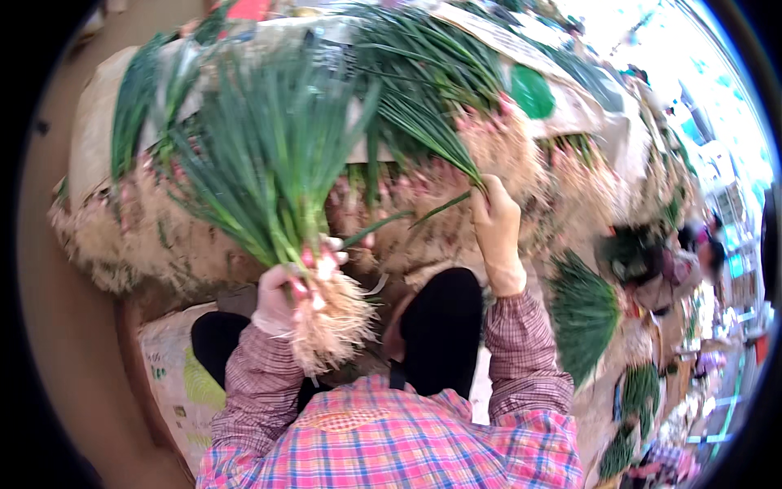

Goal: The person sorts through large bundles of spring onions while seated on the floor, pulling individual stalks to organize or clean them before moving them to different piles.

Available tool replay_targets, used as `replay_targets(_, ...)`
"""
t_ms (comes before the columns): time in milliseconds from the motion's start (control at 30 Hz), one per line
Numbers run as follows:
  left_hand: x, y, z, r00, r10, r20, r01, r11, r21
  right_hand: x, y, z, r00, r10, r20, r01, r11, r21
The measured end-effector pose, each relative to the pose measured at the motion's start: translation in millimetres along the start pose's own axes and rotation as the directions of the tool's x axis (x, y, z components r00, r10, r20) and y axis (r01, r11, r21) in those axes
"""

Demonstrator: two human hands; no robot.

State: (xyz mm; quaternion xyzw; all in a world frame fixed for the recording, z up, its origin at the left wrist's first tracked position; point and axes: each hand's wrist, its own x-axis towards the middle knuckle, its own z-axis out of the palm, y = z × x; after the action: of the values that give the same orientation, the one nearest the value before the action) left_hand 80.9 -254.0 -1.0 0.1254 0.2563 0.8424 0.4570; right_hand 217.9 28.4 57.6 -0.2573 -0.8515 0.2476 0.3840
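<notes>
My left hand, in a pale glove, is closed around the base of a large bunch of spring onions. Their green leaves fan up and away from me, while the pinkish bulbs and pale tangled roots hang over my fingers toward my lap. Over to the right, my gloved right hand pinches a few thin green spring onion stalks that slant up and left across the heap. Its fingers cover the lower ends of those stalks. One loose leaf sticks out leftward from this hand.
Before me lies a long heap of spring onions, roots facing me, partly under whitish sacking. Another bunch lies right of my right arm. A printed sack is at my left knee. Other people sit farther right.
</notes>
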Motion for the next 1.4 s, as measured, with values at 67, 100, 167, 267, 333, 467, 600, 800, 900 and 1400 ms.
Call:
replay_targets(67,-0.7,2.2,2.8,0.999,0.048,-0.012,-0.049,0.998,-0.034,-37.9,8.2,-29.9,0.956,0.255,-0.146,-0.219,0.949,0.226)
replay_targets(100,-1.1,3.1,0.9,0.997,0.068,-0.026,-0.069,0.996,-0.047,-59.3,7.1,-45.8,0.909,0.338,-0.243,-0.285,0.93,0.23)
replay_targets(167,-4.4,5.9,-8.0,0.999,0.039,-0.001,-0.039,0.997,-0.061,-109.2,43.0,-54.5,0.78,0.522,-0.344,-0.346,0.819,0.459)
replay_targets(267,-5.9,5.9,-3.6,0.997,-0.014,0.071,0.026,0.987,-0.161,-208.0,130.1,-42.6,0.677,0.56,-0.477,-0.576,0.807,0.129)
replay_targets(333,-2.4,5.8,-2.2,1.0,-0.002,0.023,0.005,0.99,-0.138,-286.6,196.3,-20.6,0.609,0.672,-0.421,-0.767,0.634,-0.097)
replay_targets(467,-8.4,8.5,10.7,0.999,-0.05,0.005,0.05,0.987,-0.151,-278.3,187.1,-22.5,0.499,0.863,0.077,-0.756,0.477,-0.449)
replay_targets(600,-14.7,8.7,0.3,0.999,-0.018,-0.038,0.011,0.987,-0.16,-102.4,39.9,-29.8,0.951,0.307,0.02,-0.308,0.949,0.061)
replay_targets(800,-5.2,8.2,12.1,0.999,-0.049,0.014,0.05,0.984,-0.168,-70.9,-4.1,71.5,0.732,-0.148,0.664,0.311,0.941,-0.133)
replay_targets(900,-5.1,8.2,10.2,0.995,-0.03,0.093,0.042,0.99,-0.131,-80.7,0.2,60.8,0.494,-0.048,0.868,0.207,0.976,-0.064)
replay_targets(1400,-4.4,-12.5,0.9,0.947,-0.229,-0.227,0.205,0.971,-0.127,-69.1,-68.5,116.5,0.576,0.324,0.751,-0.818,0.235,0.526)
